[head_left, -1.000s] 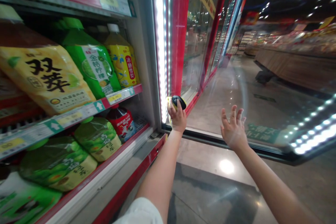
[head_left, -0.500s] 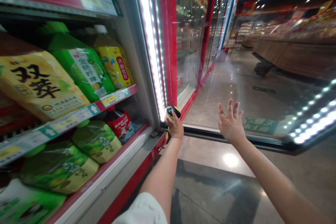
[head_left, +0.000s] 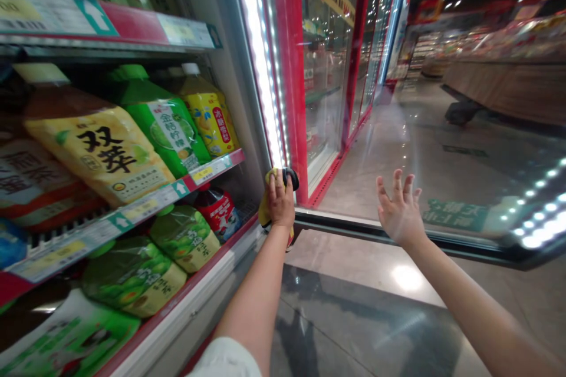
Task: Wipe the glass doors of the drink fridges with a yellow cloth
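Observation:
My left hand (head_left: 281, 203) is closed on a yellow and black cloth (head_left: 265, 210) at the lower inner corner of the cooler's frame, just below the bright light strip (head_left: 260, 59). A round black part shows beside its fingertips. My right hand (head_left: 400, 212) is raised with its fingers spread, against or close to the open glass door (head_left: 354, 188), above the door's black bottom edge; whether the palm touches the glass is hard to tell. It holds nothing.
Cooler shelves at the left carry a yellow-labelled bottle (head_left: 101, 147), a green bottle (head_left: 165, 123) and several other drinks above a red and white shelf edge (head_left: 145, 206). A wooden display stand (head_left: 499, 88) is beyond the glass. Shiny floor tiles (head_left: 336, 300) lie below.
My left hand has shifted slightly left with the cloth, and more of the cloth shows. The view has shifted, so the shelves appear further right and lower. My right hand stays spread.

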`<state>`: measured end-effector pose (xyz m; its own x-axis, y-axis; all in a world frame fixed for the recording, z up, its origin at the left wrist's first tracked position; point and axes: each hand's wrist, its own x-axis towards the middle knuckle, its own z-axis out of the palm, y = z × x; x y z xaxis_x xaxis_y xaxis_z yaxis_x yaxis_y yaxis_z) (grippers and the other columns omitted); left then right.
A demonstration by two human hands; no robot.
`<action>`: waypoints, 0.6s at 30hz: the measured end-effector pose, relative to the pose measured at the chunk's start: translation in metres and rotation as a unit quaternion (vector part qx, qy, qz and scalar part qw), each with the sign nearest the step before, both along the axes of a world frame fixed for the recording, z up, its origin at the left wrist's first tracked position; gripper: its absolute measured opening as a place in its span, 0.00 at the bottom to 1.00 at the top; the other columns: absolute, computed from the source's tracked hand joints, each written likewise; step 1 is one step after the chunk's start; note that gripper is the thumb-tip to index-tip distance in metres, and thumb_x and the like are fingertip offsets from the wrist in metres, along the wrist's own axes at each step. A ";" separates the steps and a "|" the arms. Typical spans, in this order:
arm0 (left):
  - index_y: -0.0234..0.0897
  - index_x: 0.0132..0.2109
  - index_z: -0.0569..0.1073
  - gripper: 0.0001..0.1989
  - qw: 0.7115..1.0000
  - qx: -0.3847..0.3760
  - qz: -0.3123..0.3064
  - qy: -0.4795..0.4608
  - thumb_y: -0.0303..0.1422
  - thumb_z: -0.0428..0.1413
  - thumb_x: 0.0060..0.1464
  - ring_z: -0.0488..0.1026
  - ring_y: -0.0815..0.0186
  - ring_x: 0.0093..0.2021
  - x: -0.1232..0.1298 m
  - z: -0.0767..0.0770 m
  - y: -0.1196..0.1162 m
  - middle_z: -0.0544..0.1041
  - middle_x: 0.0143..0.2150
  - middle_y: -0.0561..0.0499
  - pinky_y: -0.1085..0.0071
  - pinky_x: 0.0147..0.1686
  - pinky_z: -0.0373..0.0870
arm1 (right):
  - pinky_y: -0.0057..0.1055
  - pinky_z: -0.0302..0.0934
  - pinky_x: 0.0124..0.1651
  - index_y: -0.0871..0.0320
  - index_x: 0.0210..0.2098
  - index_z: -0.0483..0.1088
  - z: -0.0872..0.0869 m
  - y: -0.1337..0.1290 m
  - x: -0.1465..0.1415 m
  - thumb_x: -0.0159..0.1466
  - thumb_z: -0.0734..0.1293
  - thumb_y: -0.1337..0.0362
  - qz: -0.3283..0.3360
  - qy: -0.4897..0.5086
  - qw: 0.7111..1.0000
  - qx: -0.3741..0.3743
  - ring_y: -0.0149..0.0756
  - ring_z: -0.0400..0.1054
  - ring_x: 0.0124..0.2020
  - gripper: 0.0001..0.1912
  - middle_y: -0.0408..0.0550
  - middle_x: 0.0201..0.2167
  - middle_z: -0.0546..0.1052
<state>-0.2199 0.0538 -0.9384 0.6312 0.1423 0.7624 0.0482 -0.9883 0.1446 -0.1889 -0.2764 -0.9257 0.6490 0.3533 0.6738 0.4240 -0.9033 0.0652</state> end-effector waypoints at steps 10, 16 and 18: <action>0.38 0.69 0.68 0.31 0.999 -0.005 -0.029 0.035 0.17 0.47 0.61 0.50 0.56 0.77 0.001 0.021 0.008 0.59 0.75 0.40 0.52 0.74 0.52 | 0.84 0.49 0.60 0.43 0.72 0.14 -0.004 0.002 0.003 0.61 0.67 0.71 0.009 0.003 1.000 0.013 0.79 0.22 0.75 0.62 0.52 0.74 0.12; 0.41 0.70 0.67 0.31 0.999 -0.024 -0.036 -0.032 0.18 0.47 0.63 0.53 0.54 0.76 0.019 0.034 0.003 0.61 0.74 0.40 0.53 0.74 0.53 | 0.83 0.49 0.60 0.44 0.73 0.15 -0.005 0.002 0.003 0.62 0.67 0.70 0.003 -0.007 1.000 0.010 0.78 0.22 0.75 0.61 0.52 0.75 0.12; 0.42 0.68 0.69 0.30 0.999 -0.034 -0.022 0.011 0.18 0.47 0.63 0.58 0.55 0.74 0.006 0.007 0.000 0.63 0.73 0.40 0.54 0.73 0.55 | 0.83 0.50 0.59 0.44 0.73 0.14 -0.003 0.001 0.003 0.62 0.67 0.70 0.003 -0.005 1.000 0.006 0.80 0.23 0.75 0.61 0.53 0.75 0.12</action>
<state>-0.2143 0.0540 -0.9316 0.6544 0.1653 0.7379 0.0080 -0.9773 0.2118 -0.1861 -0.2753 -0.9290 0.6404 0.3491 0.6841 0.4287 -0.9015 0.0588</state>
